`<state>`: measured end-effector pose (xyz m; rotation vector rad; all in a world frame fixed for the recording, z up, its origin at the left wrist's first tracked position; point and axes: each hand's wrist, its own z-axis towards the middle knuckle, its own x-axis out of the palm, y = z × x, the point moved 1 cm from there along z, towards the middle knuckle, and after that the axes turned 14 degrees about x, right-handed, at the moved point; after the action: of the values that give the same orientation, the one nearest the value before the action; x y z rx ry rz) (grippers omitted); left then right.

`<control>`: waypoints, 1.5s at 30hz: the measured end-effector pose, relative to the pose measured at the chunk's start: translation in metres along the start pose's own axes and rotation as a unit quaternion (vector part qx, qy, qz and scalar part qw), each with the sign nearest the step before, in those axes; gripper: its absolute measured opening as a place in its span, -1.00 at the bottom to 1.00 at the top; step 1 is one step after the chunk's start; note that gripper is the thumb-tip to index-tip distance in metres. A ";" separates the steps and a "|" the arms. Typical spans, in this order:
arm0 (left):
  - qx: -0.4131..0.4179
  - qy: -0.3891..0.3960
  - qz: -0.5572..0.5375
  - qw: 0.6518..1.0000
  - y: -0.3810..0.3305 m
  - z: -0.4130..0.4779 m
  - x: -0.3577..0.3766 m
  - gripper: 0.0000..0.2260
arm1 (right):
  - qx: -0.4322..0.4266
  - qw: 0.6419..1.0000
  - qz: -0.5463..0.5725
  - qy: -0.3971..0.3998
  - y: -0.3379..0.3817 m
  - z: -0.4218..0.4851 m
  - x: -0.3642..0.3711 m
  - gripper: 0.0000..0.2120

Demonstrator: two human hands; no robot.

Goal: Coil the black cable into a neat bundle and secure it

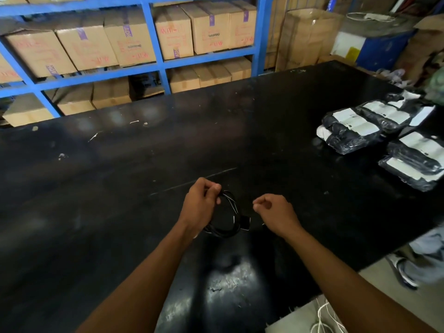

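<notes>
Left hand [201,205] grips black cable [227,221] coil at its 10 o'clock; right hand [274,212], at 3 o'clock, fingertips [256,207] pinched, contents indeterminable.

Warehouse or stockroom with a packing station. Along the back, blue steel racking [153,39], loaded on every level with taped brown cardboard cartons [173,34] marked in red. In front, a long black bench [168,140], scuffed and flecked with scraps. At its right end, stacked plastic-bagged black bundles [350,131] with white labels. Beyond, a tall open carton [305,39] and loose cardboard [430,32].
</notes>
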<state>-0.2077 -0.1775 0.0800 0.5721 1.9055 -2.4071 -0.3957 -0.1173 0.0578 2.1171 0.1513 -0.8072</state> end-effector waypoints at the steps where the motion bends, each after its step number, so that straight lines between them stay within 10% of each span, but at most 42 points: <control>1: -0.004 0.006 0.007 1.000 0.001 0.001 0.003 -0.85 | 0.019 0.999 -0.044 0.001 -0.010 0.007 -0.001 -0.89; 8: -0.052 0.023 0.015 0.998 0.017 0.000 0.018 -0.86 | 0.018 0.970 -0.237 0.060 -0.054 0.035 0.010 -0.47; 16: -0.115 -0.012 -0.017 0.993 0.030 0.002 0.026 -0.81 | -0.036 0.937 -0.341 0.073 -0.068 0.057 0.019 -0.59; 27: -0.118 -0.017 -0.064 0.991 0.025 -0.006 0.012 -0.86 | -0.034 0.985 -0.167 0.002 -0.043 0.054 0.008 -0.97; 35: -0.106 -0.064 -0.087 0.988 0.015 -0.007 -0.012 -0.87 | -0.209 0.976 0.050 -0.031 0.041 -0.019 -0.015 -0.86; 45: -0.074 -0.066 -0.039 0.994 0.000 -0.009 -0.035 -0.86 | -0.339 0.935 -0.102 -0.021 0.063 -0.061 0.027 -0.95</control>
<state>-0.1726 -0.1761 0.0881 0.3289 2.0639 -2.2574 -0.3202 -0.1161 0.1109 1.4423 0.5529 -0.7757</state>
